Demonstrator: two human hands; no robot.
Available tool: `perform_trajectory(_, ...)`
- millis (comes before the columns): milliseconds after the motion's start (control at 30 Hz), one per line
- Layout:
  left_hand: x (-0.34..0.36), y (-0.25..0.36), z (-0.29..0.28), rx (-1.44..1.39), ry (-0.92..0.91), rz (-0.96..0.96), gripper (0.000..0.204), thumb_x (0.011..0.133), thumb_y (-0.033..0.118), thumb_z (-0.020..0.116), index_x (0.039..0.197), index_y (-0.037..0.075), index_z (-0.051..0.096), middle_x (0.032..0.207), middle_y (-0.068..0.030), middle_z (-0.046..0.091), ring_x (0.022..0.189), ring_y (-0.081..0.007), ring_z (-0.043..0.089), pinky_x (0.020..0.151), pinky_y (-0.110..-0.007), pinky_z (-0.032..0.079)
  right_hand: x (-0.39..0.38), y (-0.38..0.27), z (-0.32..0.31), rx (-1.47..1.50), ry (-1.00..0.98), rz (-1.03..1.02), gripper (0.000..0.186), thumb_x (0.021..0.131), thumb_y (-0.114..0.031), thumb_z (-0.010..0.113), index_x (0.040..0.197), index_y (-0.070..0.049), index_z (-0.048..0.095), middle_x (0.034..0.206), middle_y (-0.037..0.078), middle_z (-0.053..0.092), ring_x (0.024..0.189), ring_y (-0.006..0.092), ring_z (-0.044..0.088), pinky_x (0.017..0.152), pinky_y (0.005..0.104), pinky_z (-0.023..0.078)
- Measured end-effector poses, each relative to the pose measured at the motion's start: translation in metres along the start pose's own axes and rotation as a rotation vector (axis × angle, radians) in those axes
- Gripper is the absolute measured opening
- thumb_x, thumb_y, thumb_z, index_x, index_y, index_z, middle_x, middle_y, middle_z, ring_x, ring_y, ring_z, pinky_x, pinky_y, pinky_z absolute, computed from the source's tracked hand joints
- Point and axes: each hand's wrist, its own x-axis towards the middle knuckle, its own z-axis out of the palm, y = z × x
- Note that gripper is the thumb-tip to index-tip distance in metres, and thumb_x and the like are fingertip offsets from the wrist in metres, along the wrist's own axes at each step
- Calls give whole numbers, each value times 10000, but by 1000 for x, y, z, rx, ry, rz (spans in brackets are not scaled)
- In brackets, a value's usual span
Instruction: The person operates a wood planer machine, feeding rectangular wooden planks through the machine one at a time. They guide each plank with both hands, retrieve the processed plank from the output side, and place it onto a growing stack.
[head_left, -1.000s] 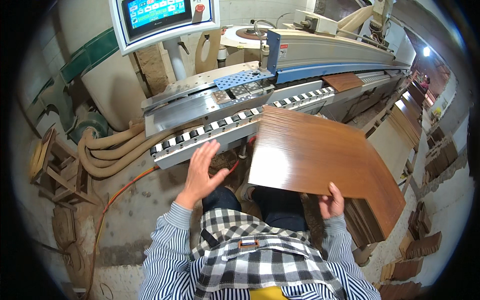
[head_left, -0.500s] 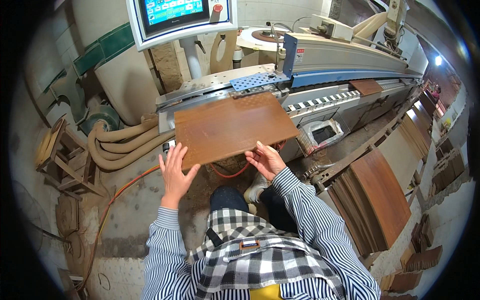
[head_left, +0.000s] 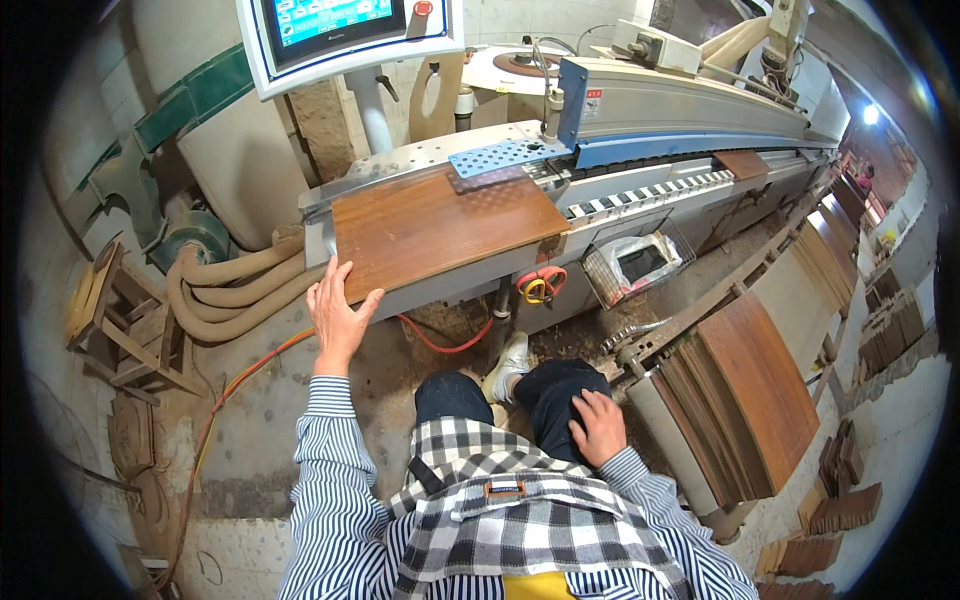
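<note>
You had a wooden stool (head_left: 102, 303) left of the beige hoses (head_left: 238, 292), and a lined wire basket (head_left: 602, 282) well right of them.

You are facing a touchscreen (head_left: 325, 18) and a red-and-white label (head_left: 593, 102) on the edge-banding machine's beam (head_left: 690, 105), and wearing a patch (head_left: 505, 489) on your checked apron (head_left: 570, 540); no lettering is showing legibly.
</note>
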Motion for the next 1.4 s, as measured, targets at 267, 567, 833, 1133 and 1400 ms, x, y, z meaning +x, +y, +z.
perform_trajectory(267,-2,-2,-1,38,7,9,675,804,453,715,1333,87,512,1443,-168,467,1250,-291,486,1098,-444,251,-8,4,16,1,74,2,307,825,-173,666,1118,-83,669,1360,133,513,1274,360,440,1068,498,358)
perform_trajectory(567,1,-7,-10,-74,-52,39,750,824,417,707,1433,97,409,1418,-169,488,1240,-317,489,1108,-443,258,-10,6,16,43,61,31,300,834,-168,666,1127,-107,680,1373,111,521,1300,348,428,1067,496,356)
perform_trajectory(833,2,-13,-20,-272,-95,-40,652,819,283,740,1377,83,469,1285,-142,577,1210,-320,502,1041,-424,388,-10,8,17,42,54,38,306,835,-174,661,1132,-102,678,1371,116,521,1302,350,423,1072,499,349)
perform_trajectory(1133,11,1,-11,-134,-114,20,637,839,363,710,1367,99,470,1318,-135,564,1307,-327,436,1151,-506,193,-9,6,15,59,43,36,296,851,-188,648,1125,-82,675,1372,120,508,1301,345,414,1081,500,336)
perform_trajectory(1400,27,55,31,-101,-131,80,663,864,416,671,1391,94,430,1273,-151,601,1383,-363,351,1159,-570,100,-9,8,17,65,78,20,304,816,-162,670,1112,-95,687,1363,115,530,1289,351,440,1060,497,358)
